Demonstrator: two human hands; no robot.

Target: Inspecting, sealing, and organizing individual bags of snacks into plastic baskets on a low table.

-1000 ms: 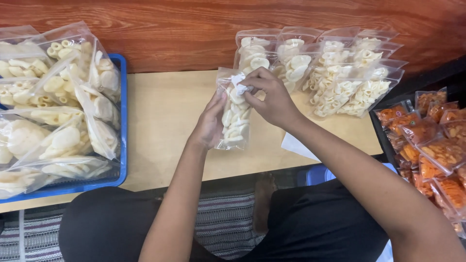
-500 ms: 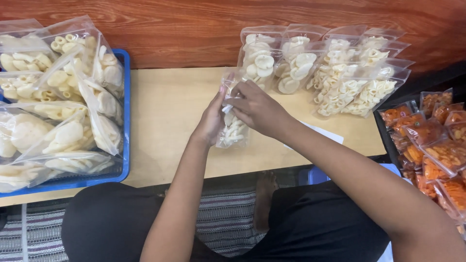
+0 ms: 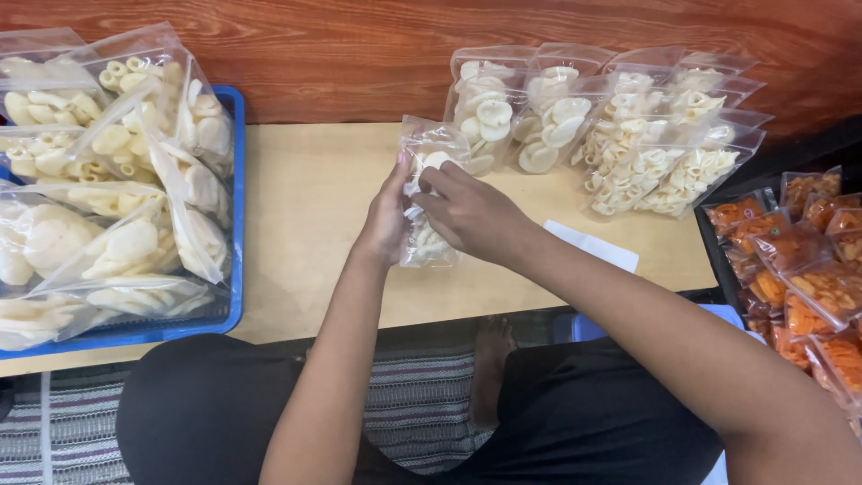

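A clear plastic bag of pale white crackers (image 3: 427, 241) stands upright on the low wooden table (image 3: 305, 216), held between both hands. My left hand (image 3: 386, 218) grips its left side. My right hand (image 3: 467, 214) covers the bag's right side and pinches near its top edge. The bag's upper part (image 3: 429, 142) sticks out above my fingers.
A blue tray (image 3: 235, 224) at the left is heaped with clear bags of pale crackers. More filled bags (image 3: 620, 135) lie in rows at the table's back right. Bags of orange snacks (image 3: 799, 269) fill a dark tray at the right. A white paper slip (image 3: 597, 244) lies by my right forearm.
My right hand slid from the bag's top down over its right side. The bag shifted slightly left and nearer to me; the camera view also moved a little.
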